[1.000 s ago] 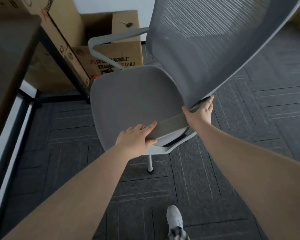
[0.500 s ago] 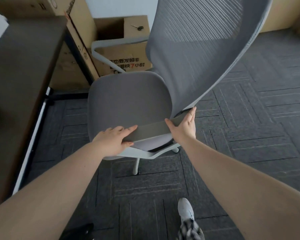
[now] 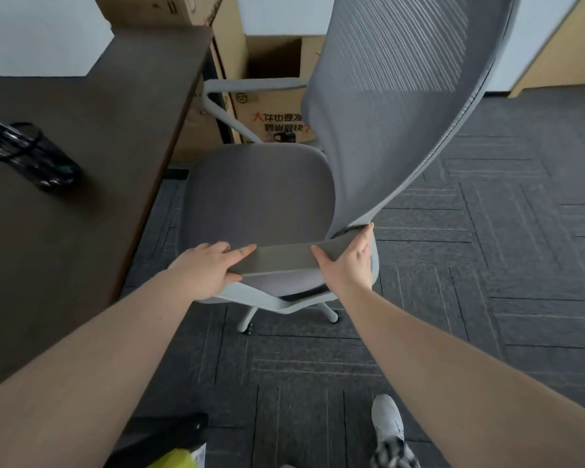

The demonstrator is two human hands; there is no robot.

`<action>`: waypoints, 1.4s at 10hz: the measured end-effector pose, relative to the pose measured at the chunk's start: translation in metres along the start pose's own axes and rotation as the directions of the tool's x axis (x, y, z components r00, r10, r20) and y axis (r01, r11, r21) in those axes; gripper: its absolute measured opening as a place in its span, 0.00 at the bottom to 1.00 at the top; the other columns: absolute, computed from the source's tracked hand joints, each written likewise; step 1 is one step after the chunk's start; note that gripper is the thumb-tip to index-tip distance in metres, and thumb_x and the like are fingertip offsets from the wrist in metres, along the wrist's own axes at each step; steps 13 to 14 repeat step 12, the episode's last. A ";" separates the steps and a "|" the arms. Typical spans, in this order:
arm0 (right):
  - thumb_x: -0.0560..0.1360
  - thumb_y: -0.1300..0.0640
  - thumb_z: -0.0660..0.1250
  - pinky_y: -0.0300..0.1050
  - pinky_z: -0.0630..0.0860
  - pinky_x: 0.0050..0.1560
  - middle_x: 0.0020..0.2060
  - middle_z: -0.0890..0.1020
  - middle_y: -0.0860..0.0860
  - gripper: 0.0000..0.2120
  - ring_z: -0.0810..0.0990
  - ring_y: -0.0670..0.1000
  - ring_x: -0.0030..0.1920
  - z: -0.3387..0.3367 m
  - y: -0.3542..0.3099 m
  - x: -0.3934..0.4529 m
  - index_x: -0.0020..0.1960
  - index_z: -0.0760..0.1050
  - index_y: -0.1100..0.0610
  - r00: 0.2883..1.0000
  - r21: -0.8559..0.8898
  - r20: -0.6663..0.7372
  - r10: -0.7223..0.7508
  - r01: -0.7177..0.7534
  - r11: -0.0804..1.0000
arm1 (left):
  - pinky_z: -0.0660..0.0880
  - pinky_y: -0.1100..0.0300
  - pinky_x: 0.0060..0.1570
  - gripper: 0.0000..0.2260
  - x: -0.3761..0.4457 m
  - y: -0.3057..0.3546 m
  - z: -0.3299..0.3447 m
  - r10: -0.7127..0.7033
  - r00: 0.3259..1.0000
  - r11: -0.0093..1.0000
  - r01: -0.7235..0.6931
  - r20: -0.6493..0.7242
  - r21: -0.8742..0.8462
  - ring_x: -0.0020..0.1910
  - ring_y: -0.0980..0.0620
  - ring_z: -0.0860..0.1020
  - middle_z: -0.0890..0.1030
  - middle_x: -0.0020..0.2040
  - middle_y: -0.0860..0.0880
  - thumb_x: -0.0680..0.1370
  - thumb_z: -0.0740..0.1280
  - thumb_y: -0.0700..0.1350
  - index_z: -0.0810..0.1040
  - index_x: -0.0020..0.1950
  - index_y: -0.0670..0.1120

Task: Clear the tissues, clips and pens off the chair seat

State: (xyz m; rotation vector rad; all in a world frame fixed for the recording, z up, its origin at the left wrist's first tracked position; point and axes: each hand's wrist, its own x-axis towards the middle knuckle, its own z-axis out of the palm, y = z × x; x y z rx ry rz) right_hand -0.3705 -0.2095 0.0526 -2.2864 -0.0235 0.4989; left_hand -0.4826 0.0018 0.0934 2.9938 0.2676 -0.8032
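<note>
A grey office chair stands in front of me, its seat point(image 3: 257, 194) bare, with no tissues, clips or pens on it. The near armrest point(image 3: 284, 258) runs across the seat's near edge. My left hand point(image 3: 210, 268) grips the left end of that armrest, thumb underneath. My right hand point(image 3: 348, 261) holds its right end, where the mesh backrest point(image 3: 395, 96) comes down. The far armrest point(image 3: 237, 89) shows behind the seat.
A dark brown desk point(image 3: 81, 204) fills the left side, with a black mesh holder point(image 3: 27, 157) lying on it. Cardboard boxes point(image 3: 271, 119) stand behind the chair. Grey carpet tiles cover the floor. My shoe point(image 3: 389, 430) is at the bottom, and a black and yellow object point(image 3: 169, 444) sits bottom left.
The chair has shifted right in view and sits beside the desk, with both hands still on the near armrest. More of the desk and the mesh holder have come into sight.
</note>
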 end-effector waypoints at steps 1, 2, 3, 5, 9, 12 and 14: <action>0.71 0.39 0.67 0.54 0.59 0.75 0.79 0.44 0.49 0.53 0.50 0.52 0.78 0.021 -0.011 -0.011 0.76 0.30 0.54 1.000 0.002 0.004 0.007 -0.007 1.000 | 0.68 0.51 0.64 0.27 -0.009 -0.021 0.003 -0.011 1.000 1.000 0.010 0.020 0.010 0.66 0.43 0.67 0.65 0.71 0.46 0.81 0.54 0.55 0.43 0.76 0.60; 0.72 0.40 0.67 0.53 0.58 0.75 0.79 0.45 0.50 0.53 0.49 0.52 0.78 0.038 -0.022 -0.024 0.76 0.30 0.55 1.000 0.019 -0.007 -0.008 0.008 1.000 | 0.67 0.51 0.66 0.27 -0.016 -0.039 0.006 -0.018 1.000 0.999 0.017 0.022 0.030 0.67 0.44 0.67 0.64 0.72 0.45 0.81 0.54 0.54 0.43 0.76 0.59; 0.73 0.42 0.67 0.52 0.58 0.75 0.79 0.43 0.50 0.52 0.48 0.51 0.78 0.053 -0.028 -0.035 0.76 0.30 0.57 1.000 0.031 -0.022 -0.003 0.003 1.000 | 0.68 0.51 0.66 0.27 -0.022 -0.053 0.008 -0.026 0.999 0.999 0.024 0.028 0.046 0.69 0.44 0.65 0.63 0.73 0.45 0.81 0.54 0.53 0.43 0.76 0.60; 0.74 0.41 0.64 0.54 0.59 0.74 0.78 0.40 0.50 0.51 0.50 0.53 0.78 0.075 -0.039 -0.051 0.75 0.28 0.58 1.000 -0.006 -0.003 -0.029 0.029 1.000 | 0.65 0.51 0.68 0.27 -0.033 -0.082 0.015 -0.041 0.999 0.997 0.041 -0.006 0.063 0.70 0.45 0.64 0.63 0.73 0.47 0.81 0.53 0.54 0.43 0.76 0.60; 0.76 0.40 0.61 0.48 0.48 0.77 0.78 0.40 0.51 0.49 0.43 0.50 0.78 0.057 -0.036 -0.050 0.74 0.28 0.60 0.993 -0.160 0.104 -0.046 0.062 0.985 | 0.58 0.47 0.73 0.30 -0.032 -0.051 0.010 -0.123 0.992 0.992 0.124 -0.026 0.016 0.75 0.45 0.58 0.59 0.76 0.45 0.78 0.49 0.63 0.48 0.77 0.53; 0.79 0.46 0.57 0.56 0.60 0.74 0.76 0.60 0.54 0.33 0.54 0.55 0.77 -0.017 -0.045 -0.042 0.77 0.47 0.58 0.965 -0.326 0.258 -0.039 0.125 0.937 | 0.52 0.45 0.76 0.29 -0.020 -0.007 0.006 -0.111 0.994 0.989 0.111 0.000 -0.101 0.78 0.47 0.51 0.52 0.79 0.48 0.79 0.45 0.63 0.44 0.77 0.56; 0.79 0.46 0.57 0.56 0.60 0.74 0.76 0.60 0.54 0.33 0.54 0.55 0.77 -0.017 -0.045 -0.042 0.77 0.47 0.58 0.965 -0.326 0.258 -0.039 0.125 0.937 | 0.52 0.45 0.76 0.29 -0.020 -0.007 0.006 -0.111 0.994 0.989 0.111 0.000 -0.101 0.78 0.47 0.51 0.52 0.79 0.48 0.79 0.45 0.63 0.44 0.77 0.56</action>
